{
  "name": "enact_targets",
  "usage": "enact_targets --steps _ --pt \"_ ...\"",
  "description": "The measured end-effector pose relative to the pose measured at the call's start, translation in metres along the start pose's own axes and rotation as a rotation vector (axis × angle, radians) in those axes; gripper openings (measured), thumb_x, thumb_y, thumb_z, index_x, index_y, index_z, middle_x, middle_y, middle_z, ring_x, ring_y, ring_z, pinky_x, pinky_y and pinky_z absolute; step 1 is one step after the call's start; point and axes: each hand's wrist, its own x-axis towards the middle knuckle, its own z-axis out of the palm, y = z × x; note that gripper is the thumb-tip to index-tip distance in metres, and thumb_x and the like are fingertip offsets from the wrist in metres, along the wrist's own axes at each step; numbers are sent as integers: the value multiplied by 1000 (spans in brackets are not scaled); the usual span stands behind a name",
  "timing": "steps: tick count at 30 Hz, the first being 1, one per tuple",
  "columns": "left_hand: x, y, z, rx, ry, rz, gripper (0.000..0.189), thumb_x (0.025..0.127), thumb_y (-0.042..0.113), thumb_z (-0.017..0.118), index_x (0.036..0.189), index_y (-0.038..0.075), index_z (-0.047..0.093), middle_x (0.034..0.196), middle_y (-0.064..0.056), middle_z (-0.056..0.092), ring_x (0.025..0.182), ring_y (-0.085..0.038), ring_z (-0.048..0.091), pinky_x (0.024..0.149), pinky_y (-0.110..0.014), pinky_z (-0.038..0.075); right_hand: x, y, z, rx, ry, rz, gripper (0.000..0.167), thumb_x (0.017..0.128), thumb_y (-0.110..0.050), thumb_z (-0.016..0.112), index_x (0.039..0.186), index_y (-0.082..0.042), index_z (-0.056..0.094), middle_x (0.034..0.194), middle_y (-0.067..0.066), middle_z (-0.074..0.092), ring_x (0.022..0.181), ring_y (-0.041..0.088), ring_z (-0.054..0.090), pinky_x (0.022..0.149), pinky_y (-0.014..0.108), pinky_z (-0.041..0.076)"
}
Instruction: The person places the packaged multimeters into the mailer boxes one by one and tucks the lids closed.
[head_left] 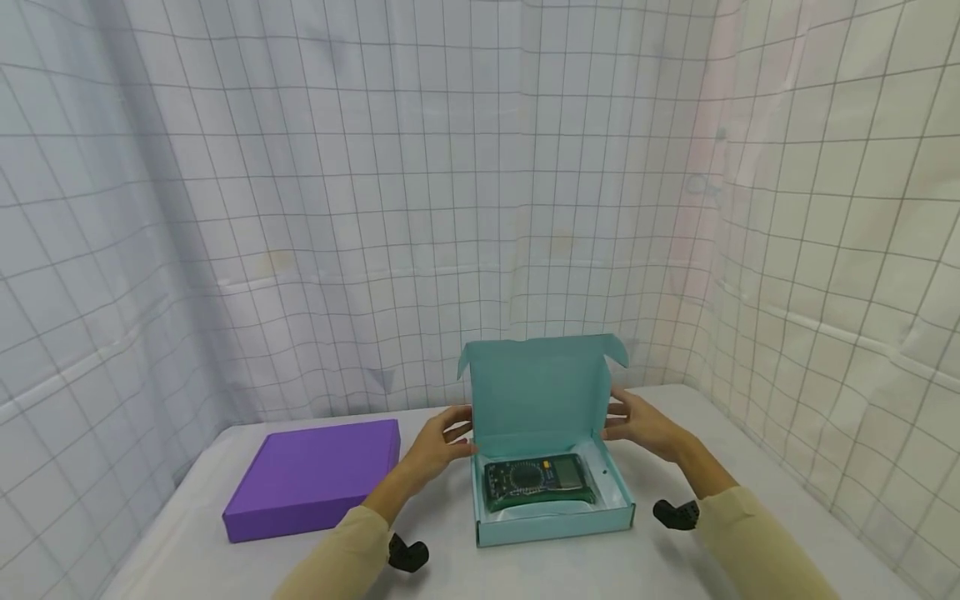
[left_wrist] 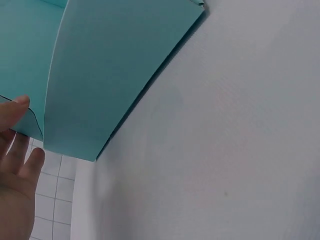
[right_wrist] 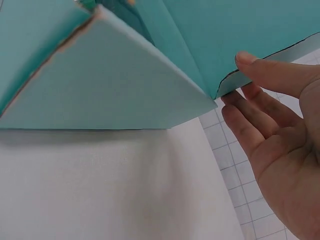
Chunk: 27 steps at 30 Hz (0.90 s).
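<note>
A teal cardboard mailer box (head_left: 555,527) stands in the head view with its lid (head_left: 542,387) raised upright at the back. Inside lies a multimeter (head_left: 525,477) with a dark face, a round dial and a green casing, on clear plastic wrap. My left hand (head_left: 438,442) pinches the lid's left edge low down; in the left wrist view the thumb (left_wrist: 19,102) is on the inner face and the fingers are behind. At the opposite edge, my right hand (head_left: 647,425) holds the lid the same way, its thumb (right_wrist: 270,72) in front and fingertips underneath.
A closed purple box (head_left: 322,467) lies on the white table (head_left: 442,575) to the left, beside my left forearm. Gridded white curtains (head_left: 450,208) hang around the table at the back and sides. A black device (head_left: 677,514) sits at each wrist.
</note>
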Motion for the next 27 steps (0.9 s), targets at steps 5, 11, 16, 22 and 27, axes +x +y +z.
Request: enact_targets --steps 5,11,16,22,27 --pt "-6 -3 1 55 -8 18 65 90 -9 74 149 -1 49 154 -21 46 142 -41 42 111 -50 40 -4 3 1 10 -46 -29 89 93 1 75 164 -4 21 155 29 40 137 50 45 104 56 48" --pt "-11 -7 1 132 12 43 62 90 -7 75 148 3 54 147 -17 55 127 -37 57 99 -46 53 -10 8 4 13 -63 -50 72 95 5 71 157 -1 35 153 24 45 139 46 45 100 47 52" --pt "-12 -7 3 134 33 35 62 89 -5 76 147 3 55 145 -18 56 114 -32 63 91 -40 57 -12 10 7 25 -68 -72 70 97 5 68 157 -3 35 153 24 43 140 46 43 101 46 52" --pt "-13 -9 5 97 39 28 61 90 -6 76 146 0 54 143 -20 56 113 -32 63 88 -36 58 -15 9 10 -13 -54 -70 72 96 3 69 158 -4 33 154 23 43 141 48 41 101 48 52" --pt "-15 -8 5 119 30 39 58 89 -6 76 143 -4 55 142 -23 56 113 -33 63 87 -36 58 -20 7 11 -82 -37 -76 68 94 2 73 153 -6 39 147 20 50 138 49 45 99 50 52"
